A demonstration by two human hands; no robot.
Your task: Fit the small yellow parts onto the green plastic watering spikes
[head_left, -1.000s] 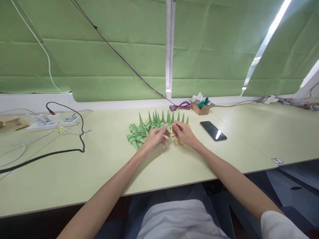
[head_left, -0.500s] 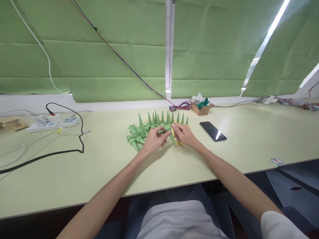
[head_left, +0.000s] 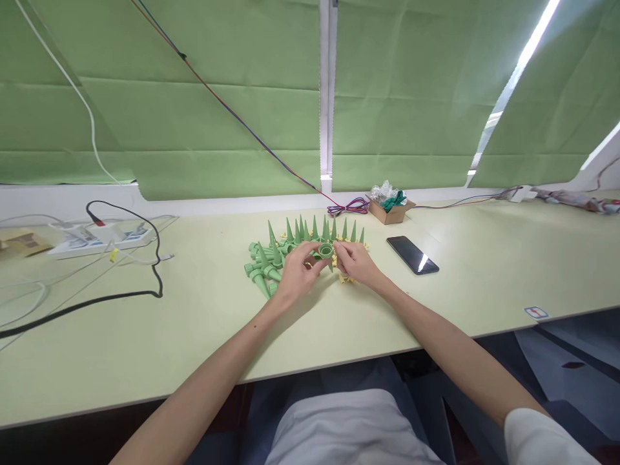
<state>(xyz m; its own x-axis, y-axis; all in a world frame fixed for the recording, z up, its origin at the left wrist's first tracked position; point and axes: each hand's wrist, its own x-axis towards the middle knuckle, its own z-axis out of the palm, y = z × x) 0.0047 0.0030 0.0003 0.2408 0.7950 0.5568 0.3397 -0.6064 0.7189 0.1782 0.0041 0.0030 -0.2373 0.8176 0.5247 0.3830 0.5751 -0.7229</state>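
Observation:
My left hand [head_left: 301,267] grips a green cone-shaped piece [head_left: 326,250] between thumb and fingers, its round hollow end facing up toward me. Right beside it, my right hand [head_left: 352,259] has its fingers pinched together near the rim; whatever they hold is too small to make out. Several green spikes [head_left: 287,230] stand upright behind my hands, and other green cone pieces [head_left: 260,281] lie in a pile at the left. Small yellow pieces [head_left: 345,279] show beneath and beside my right hand, partly hidden by it.
A black phone [head_left: 413,255] lies to the right. Behind are a small cardboard box [head_left: 389,212] with plastic and green material, and coiled wires [head_left: 356,206]. A power strip [head_left: 101,242] and a black cable [head_left: 159,271] occupy the left. The table's front edge runs below my forearms.
The green cone in my left hand has tipped so that its open end now faces me; before, its side and downward-pointing tip showed. Both hands remain in nearly the same place.

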